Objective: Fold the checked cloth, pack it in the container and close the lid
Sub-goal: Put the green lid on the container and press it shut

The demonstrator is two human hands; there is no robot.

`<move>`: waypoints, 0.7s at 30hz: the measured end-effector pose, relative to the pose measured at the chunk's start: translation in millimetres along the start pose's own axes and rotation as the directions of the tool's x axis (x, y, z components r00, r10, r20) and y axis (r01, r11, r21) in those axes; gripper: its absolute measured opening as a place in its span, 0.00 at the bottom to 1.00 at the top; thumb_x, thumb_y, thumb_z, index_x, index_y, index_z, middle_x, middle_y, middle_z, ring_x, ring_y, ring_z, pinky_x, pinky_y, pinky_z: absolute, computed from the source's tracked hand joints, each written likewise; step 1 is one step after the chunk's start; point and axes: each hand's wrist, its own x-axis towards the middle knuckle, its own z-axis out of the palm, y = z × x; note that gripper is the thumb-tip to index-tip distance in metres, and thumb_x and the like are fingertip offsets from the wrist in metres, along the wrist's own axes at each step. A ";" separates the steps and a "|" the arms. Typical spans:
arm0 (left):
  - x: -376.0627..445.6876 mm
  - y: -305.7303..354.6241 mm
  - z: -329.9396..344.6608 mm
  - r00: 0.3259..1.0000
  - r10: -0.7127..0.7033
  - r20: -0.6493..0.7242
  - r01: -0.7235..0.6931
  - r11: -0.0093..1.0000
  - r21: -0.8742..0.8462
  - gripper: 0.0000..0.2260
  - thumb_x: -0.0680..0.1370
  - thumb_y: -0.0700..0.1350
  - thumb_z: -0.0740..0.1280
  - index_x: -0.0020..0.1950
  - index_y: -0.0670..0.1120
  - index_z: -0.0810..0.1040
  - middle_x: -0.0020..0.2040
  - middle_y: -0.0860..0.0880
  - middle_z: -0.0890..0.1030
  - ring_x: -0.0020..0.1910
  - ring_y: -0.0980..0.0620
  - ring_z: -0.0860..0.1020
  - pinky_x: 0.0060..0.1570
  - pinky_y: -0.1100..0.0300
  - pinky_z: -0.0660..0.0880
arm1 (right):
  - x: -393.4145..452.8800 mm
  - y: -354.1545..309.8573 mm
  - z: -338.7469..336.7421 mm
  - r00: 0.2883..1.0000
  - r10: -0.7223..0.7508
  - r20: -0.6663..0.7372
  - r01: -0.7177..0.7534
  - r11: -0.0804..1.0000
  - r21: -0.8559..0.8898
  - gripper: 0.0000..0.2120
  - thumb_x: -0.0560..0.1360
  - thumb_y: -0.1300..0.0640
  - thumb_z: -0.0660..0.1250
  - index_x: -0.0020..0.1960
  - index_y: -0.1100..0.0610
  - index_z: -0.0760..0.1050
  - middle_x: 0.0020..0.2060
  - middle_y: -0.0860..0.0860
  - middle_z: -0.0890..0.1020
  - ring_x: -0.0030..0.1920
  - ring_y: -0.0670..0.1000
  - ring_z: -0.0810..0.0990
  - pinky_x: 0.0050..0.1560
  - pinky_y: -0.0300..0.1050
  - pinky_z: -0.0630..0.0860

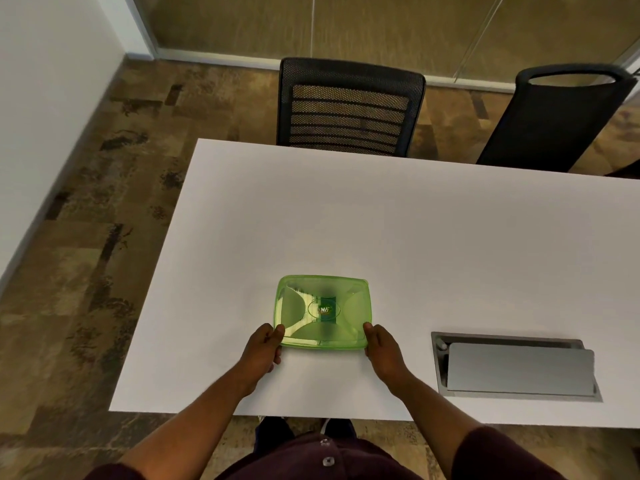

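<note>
Green lidded container [323, 311] sits shut, contents blurred; left hand [264, 348] and right hand [381, 349] grip its near corners.

A small oval logo is seen at the middle of the green lid [323, 311]; its letters are too blurred to be read.

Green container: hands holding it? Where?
Yes. Left hand grips the near-left corner of the green container, right hand the near-right corner. Lid is on; it sits on the white table.
</note>
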 end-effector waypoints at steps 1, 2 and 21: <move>-0.2 0.4 -0.6 1.000 0.003 0.009 -0.003 1.000 -0.001 0.14 0.85 0.52 0.61 0.43 0.47 0.64 0.32 0.47 0.73 0.31 0.52 0.70 0.32 0.59 0.65 | 0.7 -0.1 0.2 1.000 -0.001 -0.003 0.001 1.000 -0.011 0.23 0.84 0.41 0.56 0.40 0.58 0.67 0.34 0.53 0.74 0.37 0.53 0.71 0.43 0.49 0.68; -0.6 0.4 -1.9 1.000 0.008 0.020 -0.008 1.000 0.003 0.14 0.85 0.52 0.60 0.43 0.47 0.64 0.32 0.48 0.73 0.30 0.53 0.70 0.32 0.59 0.64 | 2.0 -0.3 0.6 1.000 -0.002 -0.009 0.001 1.000 -0.025 0.24 0.84 0.41 0.56 0.41 0.60 0.67 0.35 0.54 0.74 0.38 0.53 0.71 0.42 0.49 0.67; 40.4 47.5 -22.1 0.837 0.546 0.038 -0.411 0.581 0.702 0.49 0.68 0.64 0.76 0.81 0.47 0.58 0.80 0.51 0.59 0.77 0.50 0.62 0.72 0.49 0.70 | 44.2 -58.2 -20.1 0.880 -0.474 -0.040 0.406 0.792 -0.456 0.60 0.59 0.30 0.78 0.80 0.56 0.58 0.80 0.51 0.62 0.80 0.53 0.57 0.77 0.52 0.61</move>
